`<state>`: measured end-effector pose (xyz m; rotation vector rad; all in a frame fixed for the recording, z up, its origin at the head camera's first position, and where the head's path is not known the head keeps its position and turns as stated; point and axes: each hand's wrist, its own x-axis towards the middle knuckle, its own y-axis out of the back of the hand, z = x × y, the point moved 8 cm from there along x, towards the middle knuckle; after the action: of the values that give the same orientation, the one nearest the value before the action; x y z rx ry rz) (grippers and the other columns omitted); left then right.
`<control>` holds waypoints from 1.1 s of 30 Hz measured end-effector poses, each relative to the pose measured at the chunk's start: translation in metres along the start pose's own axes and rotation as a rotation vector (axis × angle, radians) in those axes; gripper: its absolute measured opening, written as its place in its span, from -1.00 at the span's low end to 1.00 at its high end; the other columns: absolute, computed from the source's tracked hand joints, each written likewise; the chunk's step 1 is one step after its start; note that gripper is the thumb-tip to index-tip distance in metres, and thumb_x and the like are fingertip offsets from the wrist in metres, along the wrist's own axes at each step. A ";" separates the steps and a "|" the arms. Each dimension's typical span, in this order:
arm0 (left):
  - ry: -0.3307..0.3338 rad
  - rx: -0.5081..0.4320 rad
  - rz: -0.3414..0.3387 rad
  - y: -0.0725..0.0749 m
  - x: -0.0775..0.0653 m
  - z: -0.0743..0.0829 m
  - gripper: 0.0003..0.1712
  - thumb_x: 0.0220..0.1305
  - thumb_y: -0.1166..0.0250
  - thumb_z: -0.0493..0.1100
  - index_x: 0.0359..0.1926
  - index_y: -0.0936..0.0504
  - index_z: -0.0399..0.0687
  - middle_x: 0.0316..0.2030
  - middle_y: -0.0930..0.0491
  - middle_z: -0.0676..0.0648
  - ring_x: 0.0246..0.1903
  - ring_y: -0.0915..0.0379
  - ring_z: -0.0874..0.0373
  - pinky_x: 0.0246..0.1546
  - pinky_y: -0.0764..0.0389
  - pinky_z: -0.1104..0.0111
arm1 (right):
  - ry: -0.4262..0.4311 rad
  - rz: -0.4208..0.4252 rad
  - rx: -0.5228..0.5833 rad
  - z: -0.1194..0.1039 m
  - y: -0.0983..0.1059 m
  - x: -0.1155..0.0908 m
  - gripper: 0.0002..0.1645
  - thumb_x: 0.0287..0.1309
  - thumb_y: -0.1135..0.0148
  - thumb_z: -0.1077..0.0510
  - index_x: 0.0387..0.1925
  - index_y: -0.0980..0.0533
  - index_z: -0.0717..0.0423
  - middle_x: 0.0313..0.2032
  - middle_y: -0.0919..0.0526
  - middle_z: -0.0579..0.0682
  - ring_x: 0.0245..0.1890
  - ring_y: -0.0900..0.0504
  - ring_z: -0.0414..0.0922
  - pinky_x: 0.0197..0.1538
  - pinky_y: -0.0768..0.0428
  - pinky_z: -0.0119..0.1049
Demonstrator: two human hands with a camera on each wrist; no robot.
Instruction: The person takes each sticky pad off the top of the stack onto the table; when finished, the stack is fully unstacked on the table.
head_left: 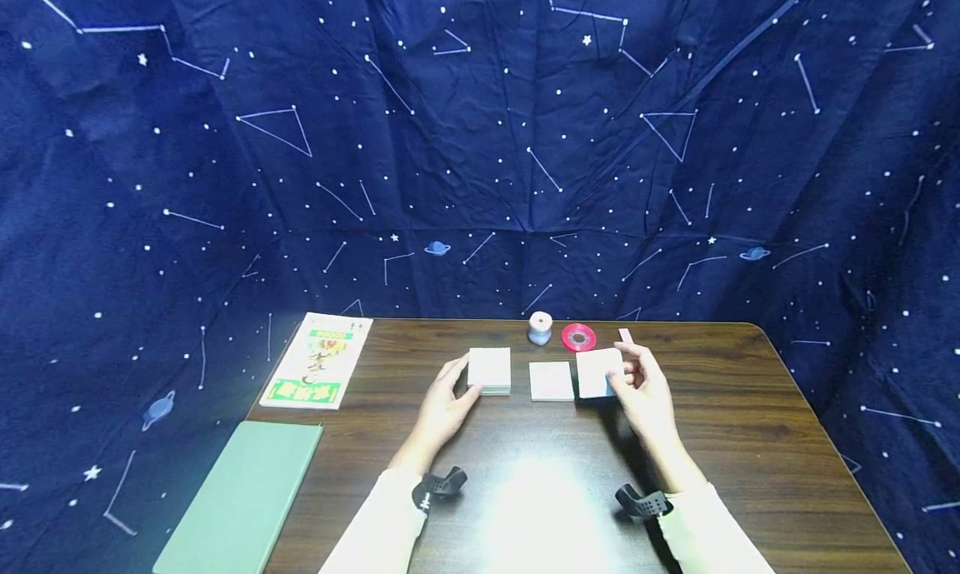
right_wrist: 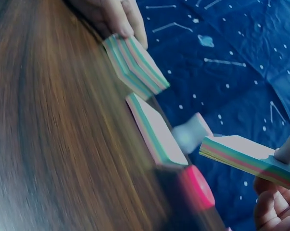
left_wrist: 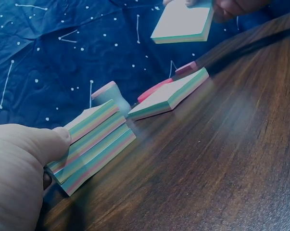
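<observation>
Grips stack (head_left: pixel 490 369) at nine o'clock of middle pad (head_left: pixel 551 381) with left hand (head_left: pixel 444 407), apparently to steady it; pinches other pad (head_left: pixel 596 370) at three with right hand (head_left: pixel 648 401)

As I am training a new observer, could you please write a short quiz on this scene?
1. Which hand grips the stack of square, white-topped paper pads with striped edges?
2. True or false: in the head view, the flat, round, pinkish-red reel lies right of the pale cylindrical spool.
3. Where is the untouched square, white-topped paper pad?

Key:
1. The left hand.
2. True.
3. On the dark brown wooden table, between the stack and the pad in the right hand.
</observation>
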<state>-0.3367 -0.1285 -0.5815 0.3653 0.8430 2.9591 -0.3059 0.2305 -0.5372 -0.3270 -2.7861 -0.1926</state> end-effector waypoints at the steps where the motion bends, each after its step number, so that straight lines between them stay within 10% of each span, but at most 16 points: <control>1: -0.003 -0.001 0.002 0.000 0.000 0.001 -0.23 0.50 -0.41 -0.09 0.61 -0.41 -0.12 0.49 -0.50 -0.23 0.57 -0.36 -0.23 0.68 -0.26 -0.11 | -0.010 0.008 0.006 0.001 0.004 0.000 -0.36 0.21 -0.32 0.56 0.32 -0.55 0.29 -0.32 -0.61 0.01 -0.45 -0.53 -0.34 -0.41 -0.52 -0.56; 19: -0.012 0.019 0.007 0.000 -0.002 0.003 -0.23 0.49 -0.42 -0.08 0.61 -0.41 -0.11 0.49 -0.51 -0.23 0.56 -0.37 -0.24 0.66 -0.29 -0.13 | -0.180 0.045 0.099 0.049 0.022 -0.005 -0.38 0.32 -0.25 0.55 0.38 -0.49 0.28 -0.32 -0.52 -0.08 -0.57 -0.41 -0.34 -0.61 -0.36 -0.53; 33: 0.008 0.014 0.000 -0.001 -0.001 0.001 -0.23 0.49 -0.42 -0.09 0.62 -0.40 -0.09 0.51 -0.49 -0.23 0.58 -0.34 -0.23 0.68 -0.26 -0.10 | -0.103 0.004 -0.012 0.061 0.021 -0.004 -0.41 0.31 -0.37 0.47 0.35 -0.51 0.31 -0.30 -0.52 -0.07 -0.43 -0.47 -0.34 -0.39 -0.49 -0.55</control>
<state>-0.3357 -0.1273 -0.5817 0.3548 0.8645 2.9582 -0.3152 0.2604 -0.5939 -0.3557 -2.8870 -0.1971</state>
